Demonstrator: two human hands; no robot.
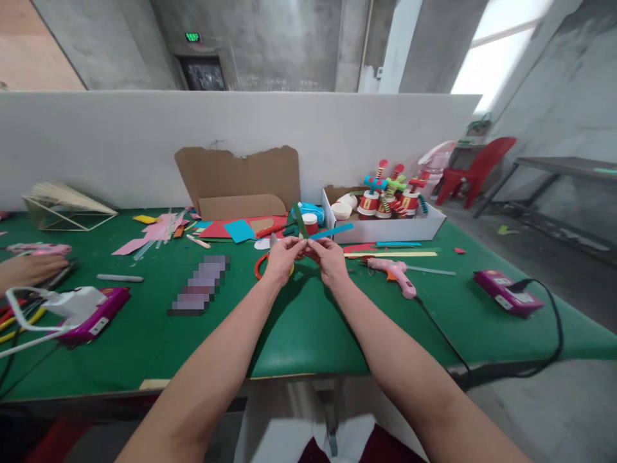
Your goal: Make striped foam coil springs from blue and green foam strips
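Note:
Both my hands meet above the green table, fingers pinched together. My left hand grips a dark green paper strip that points up and away. My right hand grips a blue paper strip that slants up to the right. The two strips cross between my fingertips. Under my hands lie orange-handled scissors on the table.
A pink glue gun with a black cord lies right of my hands. Behind stands a white box of colourful paper-cup crafts, a cardboard flap and paper scraps. A purple power strip sits right; another person's hand rests left.

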